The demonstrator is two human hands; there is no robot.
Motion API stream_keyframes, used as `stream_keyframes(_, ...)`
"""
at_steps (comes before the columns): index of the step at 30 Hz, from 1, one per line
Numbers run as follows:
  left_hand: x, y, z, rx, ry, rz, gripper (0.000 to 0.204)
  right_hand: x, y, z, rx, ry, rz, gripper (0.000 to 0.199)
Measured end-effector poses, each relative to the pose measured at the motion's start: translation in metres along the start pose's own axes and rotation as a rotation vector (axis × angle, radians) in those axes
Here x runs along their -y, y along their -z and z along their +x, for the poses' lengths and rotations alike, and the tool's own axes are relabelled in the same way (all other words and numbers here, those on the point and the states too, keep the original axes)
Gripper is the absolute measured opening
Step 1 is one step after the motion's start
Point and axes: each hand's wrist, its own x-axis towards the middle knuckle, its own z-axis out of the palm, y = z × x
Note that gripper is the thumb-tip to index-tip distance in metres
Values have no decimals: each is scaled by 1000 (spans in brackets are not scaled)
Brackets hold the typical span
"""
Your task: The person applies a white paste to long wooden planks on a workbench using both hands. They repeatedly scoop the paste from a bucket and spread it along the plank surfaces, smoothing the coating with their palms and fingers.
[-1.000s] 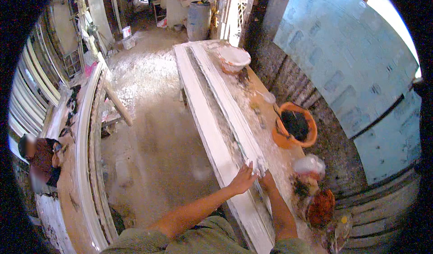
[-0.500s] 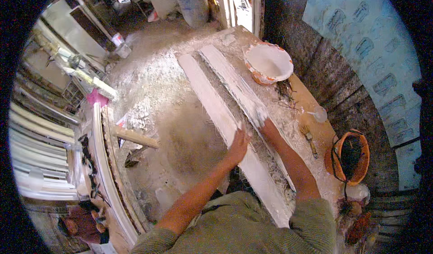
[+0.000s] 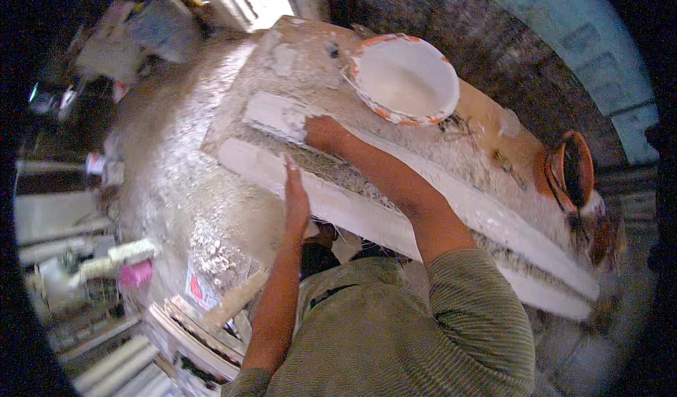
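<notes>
A wide round bowl with an orange rim crusted in white (image 3: 374, 62) holds pale, smooth residue across its bottom. A rounded orange bucket (image 3: 551, 175) stands farther right; its dark contents are unclear. On the powder-dusted brown table (image 3: 486, 108) lie 2 long, flat white strips, with rough grey-speckled grit between them. The right hand (image 3: 323, 132) presses near the end of the far strip (image 3: 479, 199), fingertips white-coated; whether it grips anything, I cannot tell. The left hand (image 3: 296, 203), fingers extended and close together, is at the near strip's (image 3: 352, 210) outer edge.
</notes>
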Motion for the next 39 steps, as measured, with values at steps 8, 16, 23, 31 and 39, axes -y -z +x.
stream_keyframes(8,-87,13,74,214,-117,171,68,-10,63,-224,544,-257,-154,32)
stream_keyframes(16,-95,10,94,283,-101,176,67,-12,37,-237,190,-234,-45,57)
stream_keyframes(23,-83,43,112,81,-185,151,64,21,5,11,26,-36,139,38)
stream_keyframes(31,-87,71,115,-68,-72,146,65,46,-5,101,-24,124,-91,35)
stream_keyframes(39,-85,22,89,32,-73,157,67,11,49,-208,390,-334,47,46)
